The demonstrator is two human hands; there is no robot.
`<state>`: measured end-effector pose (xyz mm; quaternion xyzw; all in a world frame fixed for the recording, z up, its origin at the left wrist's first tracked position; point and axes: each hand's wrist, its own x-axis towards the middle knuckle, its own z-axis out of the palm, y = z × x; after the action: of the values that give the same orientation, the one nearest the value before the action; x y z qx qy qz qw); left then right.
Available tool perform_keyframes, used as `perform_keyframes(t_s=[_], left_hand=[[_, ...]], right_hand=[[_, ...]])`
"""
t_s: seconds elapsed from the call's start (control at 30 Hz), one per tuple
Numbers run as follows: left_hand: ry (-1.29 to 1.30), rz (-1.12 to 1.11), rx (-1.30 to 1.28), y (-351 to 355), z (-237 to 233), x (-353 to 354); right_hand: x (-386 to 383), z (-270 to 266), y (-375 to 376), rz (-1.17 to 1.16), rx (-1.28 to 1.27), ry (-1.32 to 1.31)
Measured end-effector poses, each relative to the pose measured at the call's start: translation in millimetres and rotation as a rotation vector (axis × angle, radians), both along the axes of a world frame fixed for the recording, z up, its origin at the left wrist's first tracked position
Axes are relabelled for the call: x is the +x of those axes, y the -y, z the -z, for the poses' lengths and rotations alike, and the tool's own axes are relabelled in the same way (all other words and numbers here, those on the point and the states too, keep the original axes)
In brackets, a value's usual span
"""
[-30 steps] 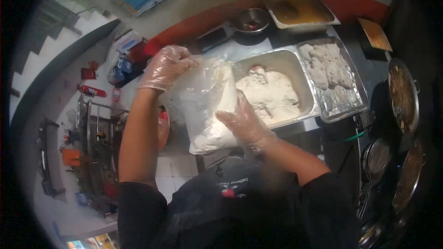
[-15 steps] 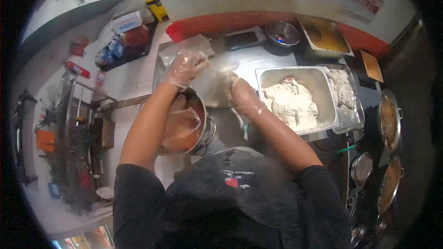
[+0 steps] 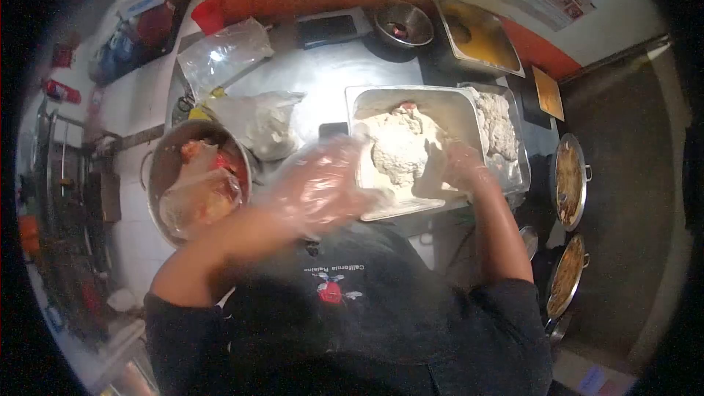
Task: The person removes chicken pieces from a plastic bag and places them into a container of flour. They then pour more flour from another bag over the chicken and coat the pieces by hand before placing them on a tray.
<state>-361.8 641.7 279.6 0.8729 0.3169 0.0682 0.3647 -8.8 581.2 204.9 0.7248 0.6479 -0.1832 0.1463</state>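
A deep metal pan [image 3: 353, 114] of white flour [image 3: 400, 150] stands in front of me, a reddish piece showing at the flour's far edge. My left hand [image 3: 323, 185], in a clear plastic glove, is at the pan's left side. It is blurred, but its fingers look spread, with nothing visible in them. Inside the pan's right side is my right hand [image 3: 463, 165], also gloved, close to the flour; its fingers are not clear. Left of the pan, a plastic bag with pale contents [image 3: 268, 125] rests on the metal counter.
A large pot [image 3: 150, 202] with raw-looking meat and a plastic bag is at left. Beyond are another clear bag [image 3: 227, 51], a dark flat device [image 3: 326, 29] and a metal bowl [image 3: 403, 23]. Flour-coated pieces fill a tray [image 3: 499, 125]; pans of food [image 3: 568, 176] are at far right.
Both hands have moved right, from the blurred bag to the flour pan. The bag now sits on the counter between pot and pan. The camera view has shifted right.
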Motion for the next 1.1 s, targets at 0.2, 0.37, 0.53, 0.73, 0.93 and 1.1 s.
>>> perform_keyframes(t_s=[0.2, 0.37, 0.53, 0.73, 0.93, 1.1], left_hand=[[-0.19, -0.276, -0.257, 16.6, 101.6, 154.7], [-0.354, -0.489, -0.15, 9.8, 152.2, 183.2], [-0.161, -0.632, -0.362, 9.2, 141.4, 178.4], [-0.298, -0.514, -0.333, 12.4, 156.2, 151.8], [-0.634, -0.278, -0.345, 19.0, 83.9, 170.9], [-0.576, -0.266, -0.507, 16.1, 95.3, 168.3]], right_hand=[[19.3, 35.8, -42.6, 0.099, 0.026, -0.35], [17.8, 50.8, -58.5, -0.336, -0.193, -0.118], [-4.0, 30.2, -51.9, -0.05, -0.202, -0.388], [32.9, 1.7, -43.1, -0.157, -0.159, -0.624], [20.2, -14.7, 1.3, -0.485, -0.138, -0.173], [-4.1, 22.3, -14.1, 0.117, -0.519, -0.556]])
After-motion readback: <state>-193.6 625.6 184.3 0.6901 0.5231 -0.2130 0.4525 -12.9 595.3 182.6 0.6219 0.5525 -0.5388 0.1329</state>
